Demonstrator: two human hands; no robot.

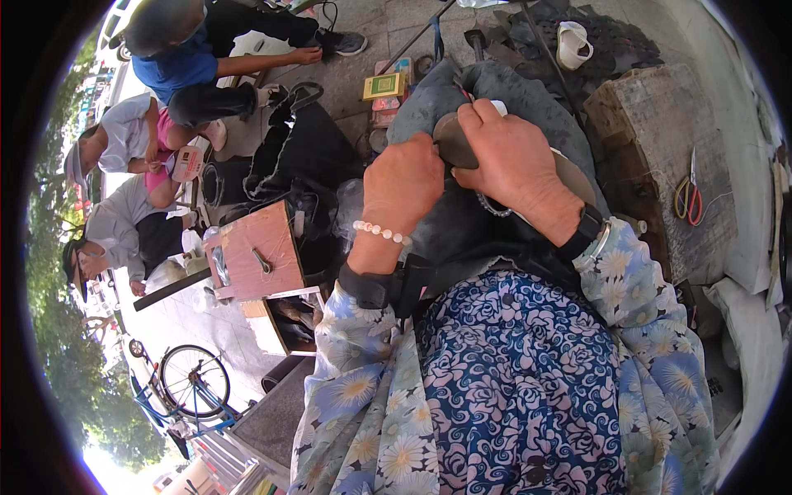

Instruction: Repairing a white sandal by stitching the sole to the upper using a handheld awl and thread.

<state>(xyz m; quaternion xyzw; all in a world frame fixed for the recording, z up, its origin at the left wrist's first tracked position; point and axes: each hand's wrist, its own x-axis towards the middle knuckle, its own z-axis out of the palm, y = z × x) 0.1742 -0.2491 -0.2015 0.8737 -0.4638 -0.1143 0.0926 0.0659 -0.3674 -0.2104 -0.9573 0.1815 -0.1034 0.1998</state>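
Observation:
Over my lap, on a dark grey cloth, lies what looks like a sandal, with a rounded grey-brown end, a pale sole edge and a beaded strap. My right hand is closed over it, thumb and fingers pressing on the rounded end. My right palm and wrist hide much of its middle. My left hand is closed in a fist against the left edge of that rounded end. Whatever its fingers pinch is hidden. A small white round thing shows just beyond my right fingers.
At right, scissors lie on a worn wooden box. A white cup stands beyond. At left are a wooden drawer box, a black bag and small boxes. Several people sit further left, near a bicycle.

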